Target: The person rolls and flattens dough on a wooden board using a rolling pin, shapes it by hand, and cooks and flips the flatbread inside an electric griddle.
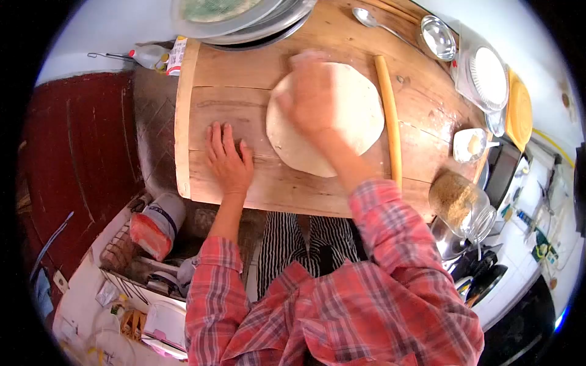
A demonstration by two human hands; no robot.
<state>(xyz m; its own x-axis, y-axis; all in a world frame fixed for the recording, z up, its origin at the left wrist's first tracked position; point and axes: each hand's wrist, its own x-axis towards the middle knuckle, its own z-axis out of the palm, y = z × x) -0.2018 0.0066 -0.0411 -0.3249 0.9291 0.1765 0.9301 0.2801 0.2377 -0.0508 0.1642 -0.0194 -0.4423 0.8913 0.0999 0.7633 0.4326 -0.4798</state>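
Wooden table: near its left edge the left hand lies spread, grip empty; over dough, the right hand blurs, grip unclear.

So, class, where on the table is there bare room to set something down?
One patch lies between the left hand and the stacked trays; another, lightly flecked, between the rolling pin and the small cup. Crowded: the far-left corner under those trays, the right edge with cup and jar, and the middle, where the right hand is over the dough.
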